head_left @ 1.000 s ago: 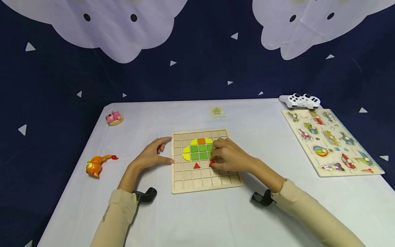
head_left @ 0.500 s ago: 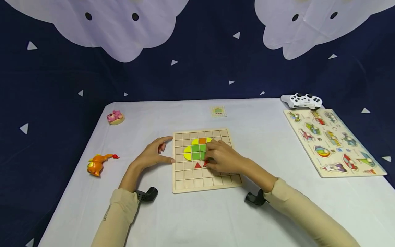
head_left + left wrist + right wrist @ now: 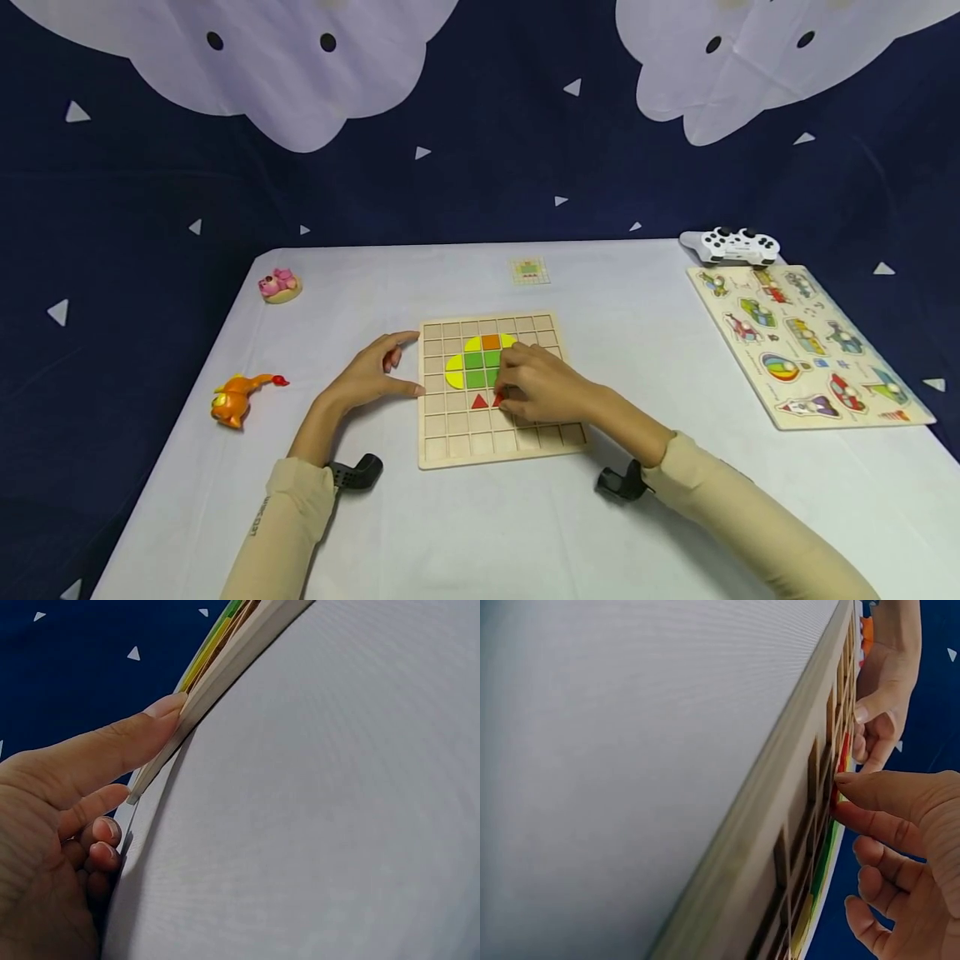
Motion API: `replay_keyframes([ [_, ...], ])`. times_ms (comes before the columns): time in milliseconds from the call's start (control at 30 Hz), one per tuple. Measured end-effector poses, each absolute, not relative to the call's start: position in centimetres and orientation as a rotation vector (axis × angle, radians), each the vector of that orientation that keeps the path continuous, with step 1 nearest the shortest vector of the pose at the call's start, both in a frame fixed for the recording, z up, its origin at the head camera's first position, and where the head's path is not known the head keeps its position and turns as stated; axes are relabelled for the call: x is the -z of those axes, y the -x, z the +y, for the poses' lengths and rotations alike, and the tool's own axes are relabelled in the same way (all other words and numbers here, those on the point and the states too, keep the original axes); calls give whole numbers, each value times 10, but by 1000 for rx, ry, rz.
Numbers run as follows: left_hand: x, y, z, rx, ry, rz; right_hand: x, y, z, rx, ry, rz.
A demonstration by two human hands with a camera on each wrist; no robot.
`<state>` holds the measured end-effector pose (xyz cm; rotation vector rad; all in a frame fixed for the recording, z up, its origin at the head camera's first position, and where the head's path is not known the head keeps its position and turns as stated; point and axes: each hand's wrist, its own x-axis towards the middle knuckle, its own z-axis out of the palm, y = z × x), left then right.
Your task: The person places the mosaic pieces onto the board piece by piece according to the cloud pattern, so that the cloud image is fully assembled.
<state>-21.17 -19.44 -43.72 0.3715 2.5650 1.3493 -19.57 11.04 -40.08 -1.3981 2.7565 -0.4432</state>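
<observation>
Two hands work at a wooden grid board (image 3: 498, 392) lying at the middle of the desk (image 3: 637, 350). From the head view, the right hand (image 3: 536, 385) covers the board's centre, its fingertips pinching a red triangle piece (image 3: 497, 400) just right of a second red triangle (image 3: 479, 402) already seated in a cell. At 12 o'clock from both triangles sit green squares (image 3: 480, 369), yellow curved pieces and one orange square (image 3: 491, 342). The left hand (image 3: 371, 375) rests at the board's 9 o'clock edge, thumb and forefinger spread, the other fingers loosely curled.

Only the left wrist view shows the thumb tip (image 3: 161, 712) actually pressed against the board's side. Only the right wrist view shows the raised grid ribs and the red piece held at a cell by thumb and forefinger (image 3: 870, 814).

Elsewhere on the pale desk: an orange toy animal (image 3: 238, 397) at 9 o'clock, a pink toy (image 3: 277, 286) at 10 o'clock, a small pattern card (image 3: 529, 271) at 12 o'clock, a vehicle peg puzzle (image 3: 806, 343) at 3 o'clock, with a white game controller (image 3: 731, 245) beyond it. Behind hangs a dark blue cloth (image 3: 487, 167) with white triangles and pale cloud shapes.
</observation>
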Motion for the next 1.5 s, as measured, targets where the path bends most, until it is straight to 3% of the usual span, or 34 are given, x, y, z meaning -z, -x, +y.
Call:
replay_keyframes([
  [367, 439, 213, -194, -1333, -378, 2573, 392, 193, 128, 501, 1363, 2797],
  [1000, 437, 210, -197, -1329, -367, 2584, 370, 166, 244, 159, 1152, 2830],
  [1500, 438, 211, -193, -1324, -367, 2584, 370, 154, 281, 75, 1013, 2819],
])
